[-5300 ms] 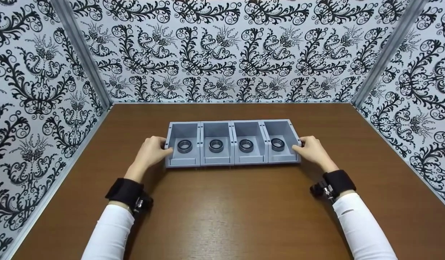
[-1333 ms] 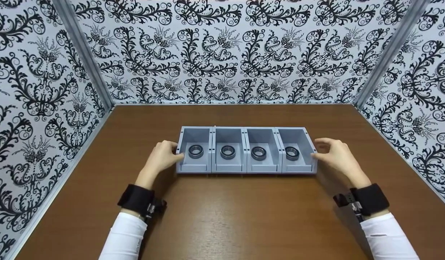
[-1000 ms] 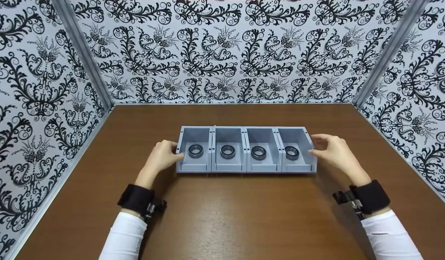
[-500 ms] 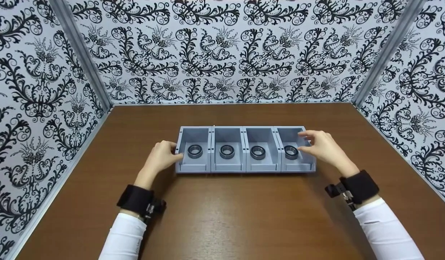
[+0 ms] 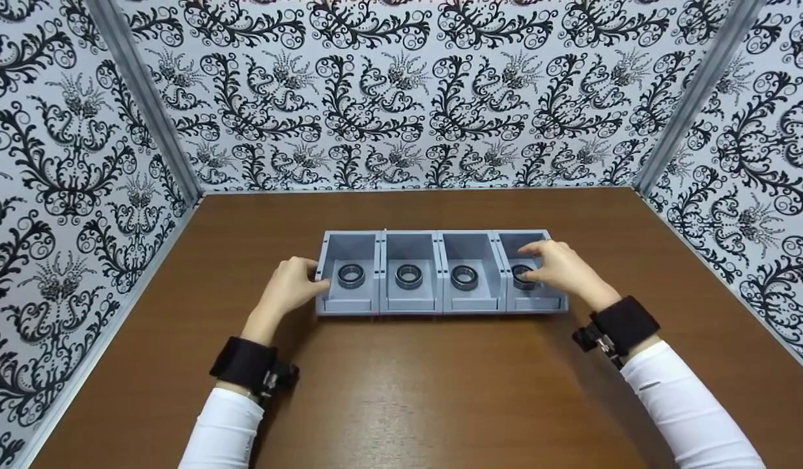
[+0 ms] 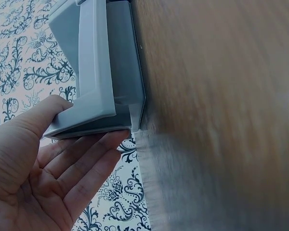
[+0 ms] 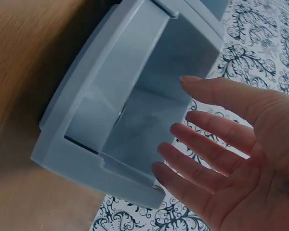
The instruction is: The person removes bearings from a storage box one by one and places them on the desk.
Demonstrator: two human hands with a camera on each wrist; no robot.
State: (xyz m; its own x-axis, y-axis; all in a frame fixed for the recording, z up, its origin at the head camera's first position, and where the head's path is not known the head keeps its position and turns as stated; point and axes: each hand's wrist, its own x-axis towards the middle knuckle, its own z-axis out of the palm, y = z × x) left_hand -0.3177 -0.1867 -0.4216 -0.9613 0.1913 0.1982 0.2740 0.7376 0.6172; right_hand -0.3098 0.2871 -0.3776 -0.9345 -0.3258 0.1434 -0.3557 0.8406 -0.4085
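- Up back, a flat white wall with black floral scrollwork (image 5: pixel 401 98) fills the view!
- Flanking it, matching patterned left wall (image 5: pixel 62 195) and right wall (image 5: pixel 759 169) — swirls everywhere.
- Straight grey metal corner posts (image 5: pixel 146 98) slant down both sides.
- Below — a brown wood-grain tabletop (image 5: pixel 401 355), pale glare (image 5: pixel 388 423) shining near the front.

Head view high, forward-down over bin row (image 5: pixel 411 305); wrist views close, tilted, apparently sharing leftmost bin (image 6: pixel 94 57), rightmost bin (image 7: pixel 103 77) respectively
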